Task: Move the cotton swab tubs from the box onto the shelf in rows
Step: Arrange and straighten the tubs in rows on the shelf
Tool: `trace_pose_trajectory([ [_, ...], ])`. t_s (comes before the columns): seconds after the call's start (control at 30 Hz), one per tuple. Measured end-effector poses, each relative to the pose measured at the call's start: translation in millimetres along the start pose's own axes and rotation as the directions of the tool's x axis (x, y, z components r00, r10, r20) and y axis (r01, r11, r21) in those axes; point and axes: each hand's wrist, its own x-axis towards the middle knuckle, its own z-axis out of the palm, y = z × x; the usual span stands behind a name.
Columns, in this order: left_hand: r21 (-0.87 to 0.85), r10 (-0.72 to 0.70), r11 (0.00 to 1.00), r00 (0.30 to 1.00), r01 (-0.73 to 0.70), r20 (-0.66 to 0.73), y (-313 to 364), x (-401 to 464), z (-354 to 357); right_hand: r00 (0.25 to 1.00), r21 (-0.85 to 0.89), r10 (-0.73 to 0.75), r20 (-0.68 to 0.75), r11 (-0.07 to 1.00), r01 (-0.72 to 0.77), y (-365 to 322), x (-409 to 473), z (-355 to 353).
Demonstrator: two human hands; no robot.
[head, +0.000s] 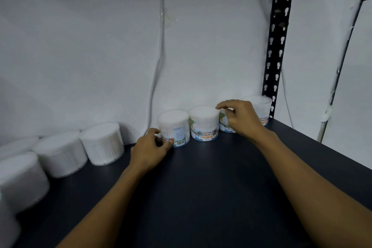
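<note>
A dark shelf [201, 177] is set against a white wall. The tub [174, 129], clear-walled, packed with white swabs and colour-labelled, is pinched low by the left hand [150, 150] and should be slid flush into the back row. The right hand [240, 120], fingers loosely curled, hovers over another tub [225, 125].

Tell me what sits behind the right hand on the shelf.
Behind the right hand stands a cotton bud tub, mostly covered; only its left edge and lower label show. Its lid is hidden, so contact cannot be judged.
</note>
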Motion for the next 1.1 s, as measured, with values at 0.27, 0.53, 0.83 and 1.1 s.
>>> trace_pose_trajectory([
  [0.27,-0.005,0.001,1.000,1.000,-0.001,-0.006,-4.1,4.8,1.8,0.998,0.036,-0.021,0.059,0.999,0.019,-4.8,-4.7,9.9],
  [0.53,-0.005,0.022,1.000,1.000,-0.022,-0.012,-4.9,4.2,1.6,0.999,-0.006,-0.047,0.022,0.999,0.047,-1.6,-4.5,15.0],
  [0.83,0.133,0.031,0.991,0.998,-0.023,-0.060,0.7,-1.1,5.4,0.996,-0.087,-0.082,-0.017,0.993,0.080,-1.8,-6.0,17.0],
  [1.1,-0.035,0.005,0.999,1.000,-0.006,-0.025,-2.2,0.1,-0.2,0.996,-0.093,-0.087,-0.013,0.992,0.085,-1.4,-6.0,18.0],
])
